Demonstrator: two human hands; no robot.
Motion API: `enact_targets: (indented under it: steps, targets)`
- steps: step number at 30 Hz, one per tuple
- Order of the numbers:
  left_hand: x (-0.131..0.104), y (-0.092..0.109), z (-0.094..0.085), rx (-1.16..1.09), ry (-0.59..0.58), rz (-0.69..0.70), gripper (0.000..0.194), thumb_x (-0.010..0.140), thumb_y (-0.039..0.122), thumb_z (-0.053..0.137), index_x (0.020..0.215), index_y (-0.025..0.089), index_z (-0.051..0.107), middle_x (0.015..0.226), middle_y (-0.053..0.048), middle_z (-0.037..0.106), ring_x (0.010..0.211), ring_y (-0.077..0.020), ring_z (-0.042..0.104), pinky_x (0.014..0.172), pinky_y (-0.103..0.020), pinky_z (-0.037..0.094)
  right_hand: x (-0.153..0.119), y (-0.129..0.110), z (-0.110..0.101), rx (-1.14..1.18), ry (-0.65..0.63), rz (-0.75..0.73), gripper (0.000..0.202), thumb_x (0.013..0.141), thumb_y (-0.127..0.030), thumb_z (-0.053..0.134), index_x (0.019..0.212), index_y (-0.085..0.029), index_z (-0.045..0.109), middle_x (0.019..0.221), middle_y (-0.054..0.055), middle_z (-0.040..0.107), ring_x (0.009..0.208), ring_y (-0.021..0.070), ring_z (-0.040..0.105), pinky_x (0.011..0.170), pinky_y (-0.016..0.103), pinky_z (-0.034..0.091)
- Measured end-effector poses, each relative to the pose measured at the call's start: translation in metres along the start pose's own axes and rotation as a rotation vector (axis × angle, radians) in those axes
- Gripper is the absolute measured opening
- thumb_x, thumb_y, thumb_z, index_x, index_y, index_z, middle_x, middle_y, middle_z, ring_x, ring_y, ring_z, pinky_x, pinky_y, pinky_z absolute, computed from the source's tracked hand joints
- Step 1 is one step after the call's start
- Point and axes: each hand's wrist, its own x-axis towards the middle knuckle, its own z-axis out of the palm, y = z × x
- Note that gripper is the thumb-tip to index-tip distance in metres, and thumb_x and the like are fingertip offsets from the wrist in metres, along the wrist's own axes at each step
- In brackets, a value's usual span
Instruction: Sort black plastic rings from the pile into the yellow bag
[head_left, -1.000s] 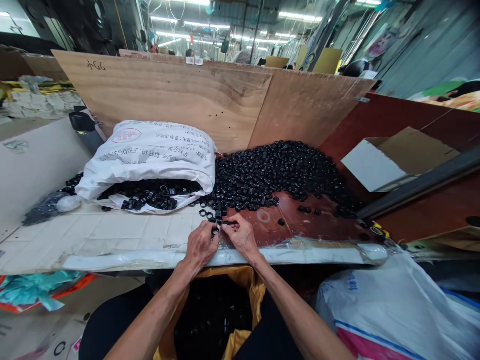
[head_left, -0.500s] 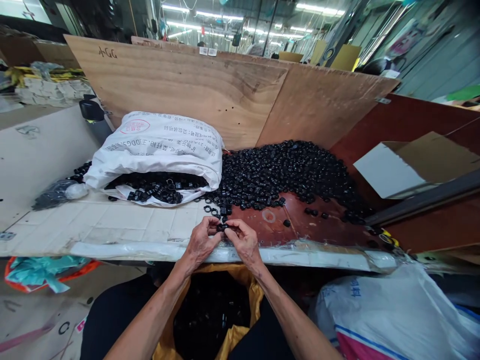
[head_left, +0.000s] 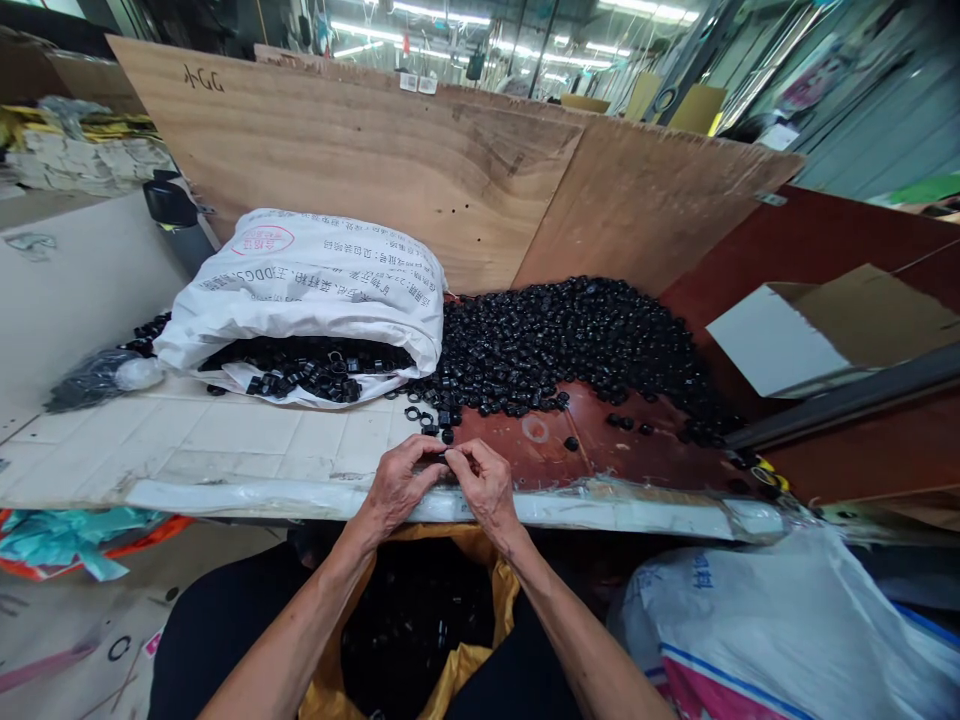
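Observation:
My left hand (head_left: 401,482) and my right hand (head_left: 484,485) meet at the front edge of the table, fingertips pinched together. Between them is a small black plastic part (head_left: 442,457), mostly covered by the fingers. Just beyond the fingertips lie loose black rings (head_left: 425,419) and a few more small black parts. A large pile of black plastic parts (head_left: 570,335) spreads behind and to the right. On the left, a white woven sack (head_left: 315,270) lies on its side, its mouth facing me with black parts spilling out. Below my hands an open yellow sack (head_left: 506,590) holds many dark pieces.
Wooden boards (head_left: 360,150) wall off the back of the table. An open cardboard box (head_left: 787,340) sits at the right beside a dark metal bar (head_left: 847,405). A tied dark plastic bag (head_left: 90,380) lies at left. A white and pink sack (head_left: 750,610) stands at lower right.
My fingertips have closed in, so the black part that showed between them is now mostly hidden. The view has shifted slightly; the pile and sacks look unchanged.

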Motion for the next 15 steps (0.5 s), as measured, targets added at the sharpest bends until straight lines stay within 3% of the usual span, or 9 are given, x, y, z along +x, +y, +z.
enact_targets:
  steps: [4, 7, 9, 11, 13, 15]
  targets:
    - [0.0011, 0.0033, -0.0004, 0.003, -0.044, 0.043, 0.019, 0.089, 0.014, 0.068, 0.107, 0.020, 0.069, 0.103, -0.006, 0.071, 0.097, -0.0186, 0.068, 0.090, -0.032, 0.054, 0.0022, -0.0006, 0.0011, -0.086, -0.002, -0.039, 0.044, 0.098, -0.038, 0.056, 0.059, -0.019, 0.052, 0.058, -0.004, 0.047, 0.055, 0.0105, 0.042, 0.058, 0.026, 0.034]
    - [0.0024, 0.0054, 0.0004, -0.022, -0.081, 0.029, 0.021, 0.089, 0.013, 0.067, 0.109, 0.021, 0.069, 0.103, -0.005, 0.071, 0.097, -0.0183, 0.068, 0.090, -0.031, 0.053, 0.0037, 0.0042, 0.0032, -0.096, 0.044, -0.005, 0.048, 0.096, -0.042, 0.059, 0.056, -0.020, 0.045, 0.054, -0.006, 0.040, 0.052, 0.0098, 0.038, 0.055, 0.025, 0.032]
    - [0.0032, 0.0060, 0.0012, -0.055, -0.092, -0.008, 0.018, 0.090, 0.015, 0.067, 0.107, 0.021, 0.069, 0.102, -0.005, 0.071, 0.096, -0.0181, 0.068, 0.091, -0.031, 0.053, 0.0031, 0.0065, 0.0036, -0.016, 0.071, 0.036, 0.036, 0.091, -0.044, 0.066, 0.066, -0.020, 0.054, 0.058, -0.006, 0.047, 0.053, 0.0103, 0.042, 0.054, 0.024, 0.035]
    - [0.0033, 0.0054, 0.0020, -0.107, -0.067, -0.073, 0.014, 0.090, 0.019, 0.068, 0.104, 0.020, 0.069, 0.101, -0.005, 0.071, 0.093, -0.0177, 0.069, 0.087, -0.030, 0.055, 0.0012, 0.0065, 0.0025, 0.078, 0.049, 0.050, 0.025, 0.089, -0.043, 0.068, 0.089, -0.019, 0.065, 0.071, -0.002, 0.058, 0.059, 0.0126, 0.052, 0.057, 0.024, 0.042]
    - [0.0026, 0.0038, 0.0026, -0.158, -0.027, -0.133, 0.013, 0.089, 0.022, 0.069, 0.102, 0.019, 0.069, 0.100, -0.005, 0.070, 0.090, -0.0173, 0.069, 0.083, -0.029, 0.057, -0.0012, 0.0044, 0.0007, 0.105, -0.006, 0.021, 0.026, 0.091, -0.041, 0.064, 0.106, -0.019, 0.068, 0.084, 0.002, 0.064, 0.068, 0.0152, 0.058, 0.062, 0.026, 0.047]
    - [0.0015, 0.0017, 0.0029, -0.179, -0.012, -0.161, 0.015, 0.088, 0.023, 0.070, 0.102, 0.019, 0.069, 0.101, -0.005, 0.069, 0.090, -0.0174, 0.069, 0.083, -0.029, 0.058, -0.0032, 0.0015, -0.0006, 0.043, 0.001, 0.003, 0.024, 0.095, -0.041, 0.060, 0.093, -0.020, 0.071, 0.077, 0.002, 0.063, 0.064, 0.0152, 0.056, 0.061, 0.027, 0.046]
